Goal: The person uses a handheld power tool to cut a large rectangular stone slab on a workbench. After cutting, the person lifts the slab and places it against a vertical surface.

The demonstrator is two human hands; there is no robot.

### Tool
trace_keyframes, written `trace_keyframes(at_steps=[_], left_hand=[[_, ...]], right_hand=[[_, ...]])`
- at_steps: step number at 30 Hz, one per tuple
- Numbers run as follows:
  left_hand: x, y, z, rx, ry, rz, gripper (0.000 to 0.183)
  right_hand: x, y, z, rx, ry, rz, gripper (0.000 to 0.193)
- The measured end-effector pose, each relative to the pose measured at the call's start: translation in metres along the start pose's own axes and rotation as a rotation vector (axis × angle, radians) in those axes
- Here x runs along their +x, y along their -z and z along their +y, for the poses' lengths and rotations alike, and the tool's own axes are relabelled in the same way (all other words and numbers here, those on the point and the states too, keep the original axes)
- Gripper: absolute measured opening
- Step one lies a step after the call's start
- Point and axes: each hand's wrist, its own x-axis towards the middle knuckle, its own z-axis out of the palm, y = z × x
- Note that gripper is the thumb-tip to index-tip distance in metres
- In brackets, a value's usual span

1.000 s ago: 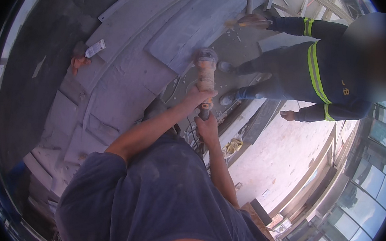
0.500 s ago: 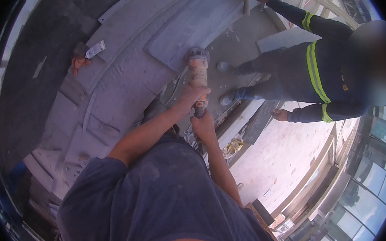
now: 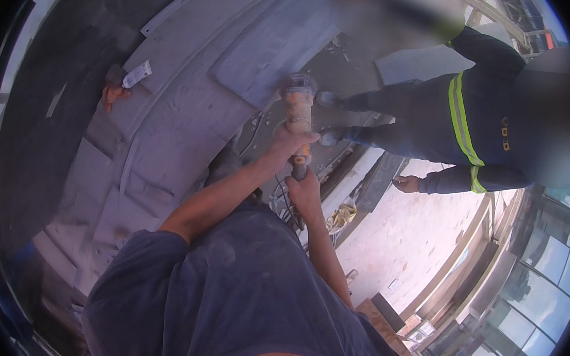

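Both my hands hold a dusty orange angle grinder (image 3: 298,115) out in front of me. My left hand (image 3: 289,144) is wrapped round its body, and my right hand (image 3: 304,188) grips the dark rear end. The grinder's guarded head (image 3: 298,82) is at the edge of a large grey slab (image 3: 268,54); I cannot tell whether the disc touches it. A dark cord (image 3: 282,190) hangs near my right hand.
Facing me on the right stands a co-worker (image 3: 425,122) in dark clothes with yellow reflective bands, feet close to the grinder head. A white tube (image 3: 137,74) and a reddish-brown glove-like item (image 3: 113,92) lie on the left panels. Rubble and boards are below.
The grinder and my hands have shifted slightly right and down in the picture, away from the slab's edge. The co-worker's raised arm and head have moved; that arm is now blurred.
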Motion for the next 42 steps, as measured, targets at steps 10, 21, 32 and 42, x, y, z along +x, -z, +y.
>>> trace_keyframes(at_steps=[10,21,32,42], left_hand=[[0.034,-0.007,-0.003,-0.097,0.047,-0.044,0.049],[0.038,0.005,0.010,-0.115,0.045,-0.008,0.040],[0.041,-0.001,-0.001,0.066,-0.047,0.063,0.067],[0.027,-0.018,0.025,0.009,0.030,-0.009,0.058]], right_hand=[[0.004,0.033,-0.023,0.100,-0.015,-0.033,0.056],[0.012,0.015,-0.032,0.212,-0.093,-0.096,0.051],[0.025,-0.005,0.009,0.300,-0.027,-0.067,0.025],[0.021,0.016,-0.026,0.150,-0.126,-0.050,0.049]])
